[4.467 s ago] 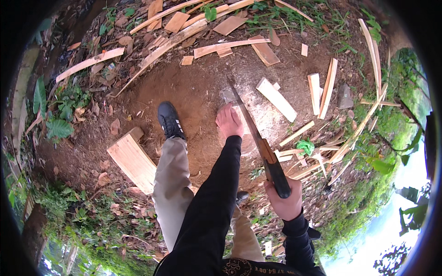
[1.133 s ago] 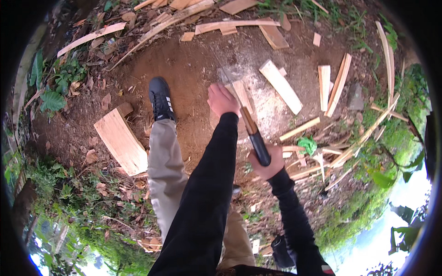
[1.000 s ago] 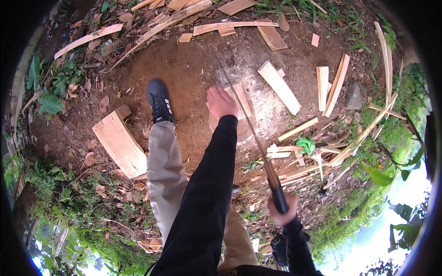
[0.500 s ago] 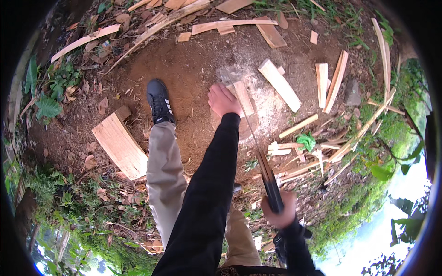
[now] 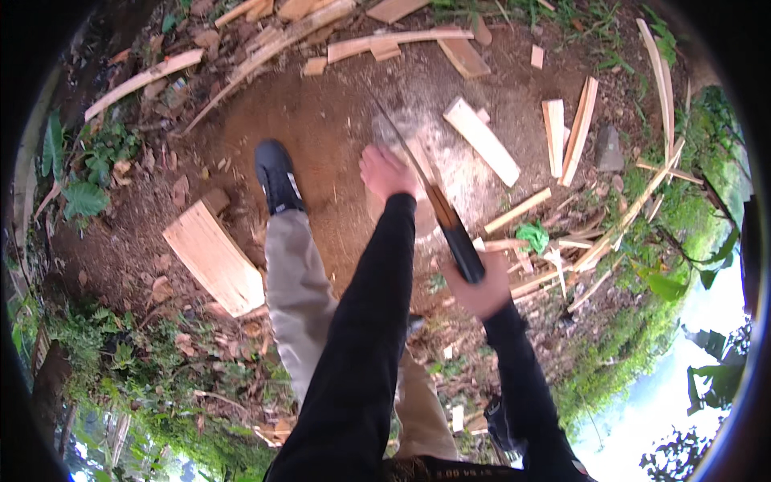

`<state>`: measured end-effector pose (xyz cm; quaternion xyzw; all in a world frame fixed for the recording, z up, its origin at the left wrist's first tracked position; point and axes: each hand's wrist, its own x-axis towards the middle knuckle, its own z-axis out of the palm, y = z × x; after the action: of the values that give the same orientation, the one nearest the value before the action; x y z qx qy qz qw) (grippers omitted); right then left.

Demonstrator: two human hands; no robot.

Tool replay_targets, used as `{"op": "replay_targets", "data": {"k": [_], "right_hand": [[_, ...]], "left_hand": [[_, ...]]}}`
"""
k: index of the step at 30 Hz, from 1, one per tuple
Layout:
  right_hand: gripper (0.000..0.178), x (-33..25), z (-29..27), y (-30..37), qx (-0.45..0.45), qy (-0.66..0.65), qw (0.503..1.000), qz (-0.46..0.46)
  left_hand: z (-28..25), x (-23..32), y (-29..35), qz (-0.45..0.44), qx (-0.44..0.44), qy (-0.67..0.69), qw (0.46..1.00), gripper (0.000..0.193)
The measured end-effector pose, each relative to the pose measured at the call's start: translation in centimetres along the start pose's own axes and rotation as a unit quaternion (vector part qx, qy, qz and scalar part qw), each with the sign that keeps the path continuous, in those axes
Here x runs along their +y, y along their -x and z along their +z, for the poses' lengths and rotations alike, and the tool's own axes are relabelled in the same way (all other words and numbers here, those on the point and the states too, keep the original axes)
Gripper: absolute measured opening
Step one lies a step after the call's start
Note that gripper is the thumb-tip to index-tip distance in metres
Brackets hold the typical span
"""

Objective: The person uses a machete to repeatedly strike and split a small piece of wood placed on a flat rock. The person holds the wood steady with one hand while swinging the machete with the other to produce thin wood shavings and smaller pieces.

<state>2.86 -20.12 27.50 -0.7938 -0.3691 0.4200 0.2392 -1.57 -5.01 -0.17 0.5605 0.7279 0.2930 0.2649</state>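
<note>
My left hand (image 5: 387,171) is closed at the left side of a pale piece of wood (image 5: 421,151), its fingers curled; the hand and the blade hide part of that piece. In my right hand (image 5: 484,291), fingers wrapped round the black handle, is a machete (image 5: 444,210) with a long, narrow blade seen almost edge-on. The blade slants up and left across the wood, and its tip reaches past my left hand. Whether the edge touches the wood, I cannot tell. Around the piece the ground is pale and dusty.
A thick slab (image 5: 215,259) lies left of my shoe (image 5: 276,173). Right of the work spot are a broad plank (image 5: 483,141), two split pieces (image 5: 567,138) and a grey stone (image 5: 609,150). Long strips (image 5: 399,40) lie beyond. A green bundle (image 5: 532,236) rests among sticks.
My right hand has moved forward and slightly left with the machete, so its tip now reaches beyond the wood. My left hand stays at the piece. The view has shifted slightly.
</note>
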Motion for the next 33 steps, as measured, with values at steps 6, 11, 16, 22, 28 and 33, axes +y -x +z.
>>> {"op": "replay_targets", "data": {"k": [6, 11, 16, 22, 28, 33], "right_hand": [[0.023, -1.5, -2.1, 5.9, -0.017, -0.038, 0.997, 0.071], [0.018, -0.2, 2.4, -4.8, 0.087, 0.018, 0.995, -0.044], [0.018, -3.2, -1.5, 5.9, 0.037, -0.055, 0.994, 0.087], [0.021, 1.9, 3.5, -4.8, 0.177, 0.115, 0.959, -0.189], [0.019, -1.7, -3.4, 6.7, -0.027, 0.000, 0.999, 0.028], [0.018, -0.4, 2.0, -3.8, 0.083, 0.077, 0.991, -0.070]], "left_hand": [[-0.1, -0.1, -1.5, -0.008, 0.024, -0.029, 0.999, 0.024], [-0.1, 0.3, -1.3, -0.006, 0.011, -0.020, 1.000, 0.024], [-0.8, 0.7, -1.3, -0.012, 0.021, -0.002, 1.000, 0.025], [0.3, 1.5, -1.2, -0.034, -0.024, 0.011, 0.999, 0.022], [-0.1, 0.7, -1.8, 0.007, 0.034, 0.013, 0.999, 0.023], [0.3, 1.6, -1.3, -0.019, -0.007, 0.039, 0.999, 0.023]]}}
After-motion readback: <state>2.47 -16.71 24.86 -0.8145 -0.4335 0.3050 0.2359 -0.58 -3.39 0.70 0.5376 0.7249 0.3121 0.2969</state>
